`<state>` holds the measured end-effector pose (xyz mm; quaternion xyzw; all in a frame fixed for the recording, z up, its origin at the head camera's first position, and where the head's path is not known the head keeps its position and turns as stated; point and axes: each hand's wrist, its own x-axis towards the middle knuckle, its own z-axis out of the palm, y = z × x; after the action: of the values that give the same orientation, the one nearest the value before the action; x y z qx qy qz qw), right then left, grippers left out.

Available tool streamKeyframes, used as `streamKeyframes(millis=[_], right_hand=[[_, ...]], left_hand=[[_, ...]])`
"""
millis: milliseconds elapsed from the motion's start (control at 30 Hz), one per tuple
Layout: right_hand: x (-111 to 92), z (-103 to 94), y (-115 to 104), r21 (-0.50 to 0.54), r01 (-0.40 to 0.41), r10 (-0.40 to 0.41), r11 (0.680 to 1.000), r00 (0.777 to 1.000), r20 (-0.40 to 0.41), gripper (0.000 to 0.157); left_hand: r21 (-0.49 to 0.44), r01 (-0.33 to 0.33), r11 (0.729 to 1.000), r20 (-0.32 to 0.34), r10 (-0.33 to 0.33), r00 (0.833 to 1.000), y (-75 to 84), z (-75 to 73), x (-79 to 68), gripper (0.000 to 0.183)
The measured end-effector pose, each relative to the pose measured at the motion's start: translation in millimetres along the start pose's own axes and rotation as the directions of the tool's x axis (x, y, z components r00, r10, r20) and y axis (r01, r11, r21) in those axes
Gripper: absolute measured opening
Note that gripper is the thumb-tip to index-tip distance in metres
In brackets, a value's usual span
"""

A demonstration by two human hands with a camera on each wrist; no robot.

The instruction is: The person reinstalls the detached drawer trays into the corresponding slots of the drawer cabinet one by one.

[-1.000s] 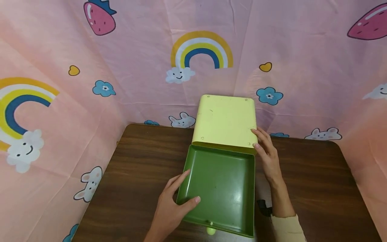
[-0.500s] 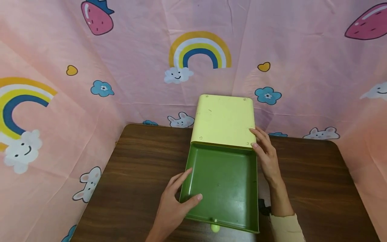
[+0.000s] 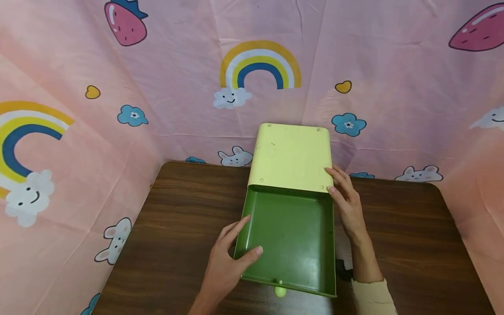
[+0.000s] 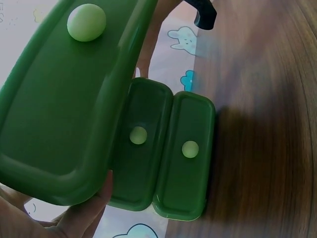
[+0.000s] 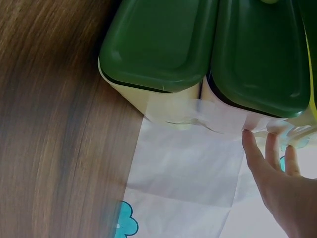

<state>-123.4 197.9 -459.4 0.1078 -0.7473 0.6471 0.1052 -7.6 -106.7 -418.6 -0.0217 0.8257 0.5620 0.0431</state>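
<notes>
A green drawer [image 3: 287, 236] with a pale green round knob [image 3: 280, 292] juts toward me from a pale yellow drawer box [image 3: 291, 157]. Its back edge lies at the box's front opening. My left hand [image 3: 226, 258] grips the drawer's left wall, thumb reaching over the rim; the outer fingers are hidden behind it. On the box's right side my right hand [image 3: 348, 201] rests with extended fingertips, thumb at the front corner. Below, the left wrist view shows two more green drawer fronts, a middle one [image 4: 131, 168] and an outer one [image 4: 183, 183], each with a knob.
A dark brown wooden table [image 3: 189, 218] bears the box near its back edge. Pink printed cloth [image 3: 189, 78] hangs close behind the box and along both sides. A black strap-like piece [image 3: 343, 269] sits by my right wrist.
The drawer has slid back and slightly right, and the gap between its back edge and the box has closed. My left hand moved slightly with it; the right hand stayed on the box.
</notes>
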Motion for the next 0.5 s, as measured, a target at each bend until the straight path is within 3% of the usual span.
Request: streamKeyframes(millis=[500], right_hand=[[-0.3,-1.5,0.6,-0.023,-0.008,0.008,1.000,1.000,0.003,0.043]], left_hand=[[0.029,-0.034,0.999,0.062,0.032,0.998,-4.7,-1.5,12.7,0.074]])
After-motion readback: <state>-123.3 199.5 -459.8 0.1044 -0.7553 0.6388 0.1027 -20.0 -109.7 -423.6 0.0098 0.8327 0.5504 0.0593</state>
